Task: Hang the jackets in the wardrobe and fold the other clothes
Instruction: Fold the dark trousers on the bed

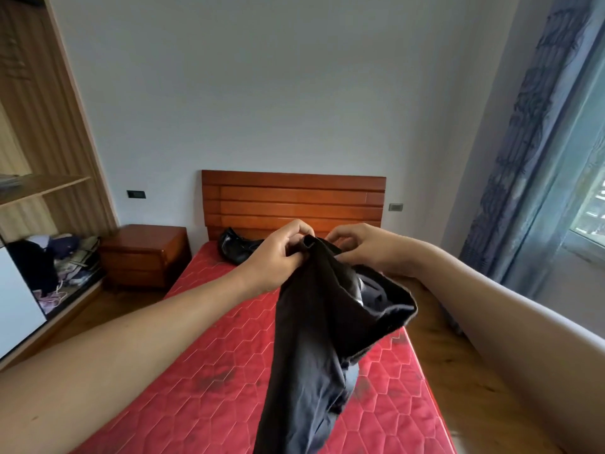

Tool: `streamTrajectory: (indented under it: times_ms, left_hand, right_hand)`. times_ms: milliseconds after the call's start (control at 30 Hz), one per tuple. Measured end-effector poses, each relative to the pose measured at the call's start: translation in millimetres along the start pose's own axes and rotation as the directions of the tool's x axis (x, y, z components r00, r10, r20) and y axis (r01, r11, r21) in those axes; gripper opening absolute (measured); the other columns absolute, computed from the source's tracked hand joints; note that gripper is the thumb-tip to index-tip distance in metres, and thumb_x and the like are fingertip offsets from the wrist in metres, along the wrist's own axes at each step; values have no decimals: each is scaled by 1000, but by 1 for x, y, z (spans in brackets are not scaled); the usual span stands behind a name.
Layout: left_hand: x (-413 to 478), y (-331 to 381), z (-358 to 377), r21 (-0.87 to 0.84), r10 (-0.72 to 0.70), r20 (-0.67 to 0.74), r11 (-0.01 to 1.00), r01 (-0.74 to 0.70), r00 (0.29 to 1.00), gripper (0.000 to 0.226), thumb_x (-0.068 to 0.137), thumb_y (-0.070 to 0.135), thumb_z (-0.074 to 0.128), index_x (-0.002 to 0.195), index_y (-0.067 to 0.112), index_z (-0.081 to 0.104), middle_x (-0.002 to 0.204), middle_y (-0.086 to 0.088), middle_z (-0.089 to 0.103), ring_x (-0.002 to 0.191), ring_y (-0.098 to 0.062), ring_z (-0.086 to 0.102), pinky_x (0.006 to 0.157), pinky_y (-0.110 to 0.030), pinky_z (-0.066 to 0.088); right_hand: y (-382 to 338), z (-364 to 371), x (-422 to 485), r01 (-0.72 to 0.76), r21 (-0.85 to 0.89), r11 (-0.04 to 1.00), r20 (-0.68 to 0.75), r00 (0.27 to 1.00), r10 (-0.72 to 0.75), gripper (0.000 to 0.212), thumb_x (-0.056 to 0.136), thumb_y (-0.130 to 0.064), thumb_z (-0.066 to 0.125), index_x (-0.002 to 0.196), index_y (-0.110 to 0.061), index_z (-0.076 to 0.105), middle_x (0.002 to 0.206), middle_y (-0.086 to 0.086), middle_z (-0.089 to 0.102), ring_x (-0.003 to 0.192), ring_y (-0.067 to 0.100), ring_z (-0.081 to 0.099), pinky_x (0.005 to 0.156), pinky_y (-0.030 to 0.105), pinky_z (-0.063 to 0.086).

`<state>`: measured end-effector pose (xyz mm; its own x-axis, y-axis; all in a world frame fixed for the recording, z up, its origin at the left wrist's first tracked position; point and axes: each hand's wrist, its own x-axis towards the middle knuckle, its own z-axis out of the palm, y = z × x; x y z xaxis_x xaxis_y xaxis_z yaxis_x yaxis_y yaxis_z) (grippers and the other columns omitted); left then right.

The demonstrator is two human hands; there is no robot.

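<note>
Both hands are up over the red mattress (pixel 209 371), holding a dark garment (pixel 314 339) by its top edge. The left hand (pixel 278 257) has fingers and thumb pinched tight on the fabric, and the right hand (pixel 363 247) pinches it just beside, so the rest hangs down. A shiny black jacket (pixel 235 249) lies by the headboard (pixel 294 198), with the open wardrobe (pixel 49 191) off to the left.
</note>
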<state>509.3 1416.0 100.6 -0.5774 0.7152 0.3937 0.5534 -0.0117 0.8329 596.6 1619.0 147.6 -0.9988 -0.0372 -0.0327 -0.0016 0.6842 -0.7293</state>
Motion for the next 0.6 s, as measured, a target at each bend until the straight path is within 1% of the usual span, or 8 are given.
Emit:
streamTrajectory:
  times_ms: [100,200,300,367,433,467,533,600]
  left_hand:
    - [-3,1,-2,52,24,-40,998,-22,999,13,97,0,57,100,13,56,82,1,64,78,-15,58,71,-32,47]
    - [-2,-4,-18,163,46,-162,986,-19,986,19,94,-3,57,98,15,59,91,3,69,86,-7,64,76,-26,50]
    - [-4,-13,-49,311,71,-275,950,19,959,30,91,-5,58,98,24,55,87,8,60,77,3,55,72,-22,44]
    - [-12,-21,-74,374,74,-290,926,42,954,39,91,-6,58,106,30,50,93,7,58,84,1,58,75,-22,46]
    - [-21,-26,-99,460,86,-279,886,54,956,49,91,-7,57,111,37,46,100,7,58,92,-10,62,80,-28,50]
    - [-25,-27,-111,503,92,-272,862,60,958,52,91,-8,57,111,39,46,102,10,58,94,-12,62,83,-29,50]
    - [-30,-30,-133,566,89,-252,821,72,964,56,90,-10,56,106,43,51,105,12,60,100,-13,61,90,-33,52]
    - [-30,-31,-150,595,75,-219,801,72,973,60,88,-13,55,101,46,56,109,7,64,102,-21,63,93,-45,54]
  right_hand:
    - [1,15,4,30,14,999,-130,991,-28,23,92,-11,71,112,-18,63,86,8,72,60,9,64,59,28,54]
    - [10,17,8,61,-8,998,-297,953,-61,35,88,-11,67,112,-34,56,77,4,67,58,14,56,59,35,50]
    - [20,3,7,-3,-90,996,-450,892,-38,39,86,-8,60,101,-44,57,75,-6,62,60,14,55,61,33,48]
    - [25,-11,3,-94,-66,993,-502,864,48,28,88,-6,57,89,-33,64,77,-1,64,62,19,60,56,31,51]
    - [33,-26,-4,-164,98,982,-495,847,191,19,92,-2,55,85,-15,68,62,9,61,48,25,60,48,32,52]
    - [39,-33,-8,-190,168,967,-474,845,248,17,93,-1,55,86,-9,68,61,12,62,47,28,63,51,37,58]
    - [49,-45,-16,-220,213,952,-440,849,294,14,96,-5,56,91,-4,69,72,18,72,65,32,74,71,50,63]
    - [52,-51,-20,-217,196,956,-420,863,282,16,97,-8,57,96,-4,72,82,16,77,83,28,77,78,49,63]
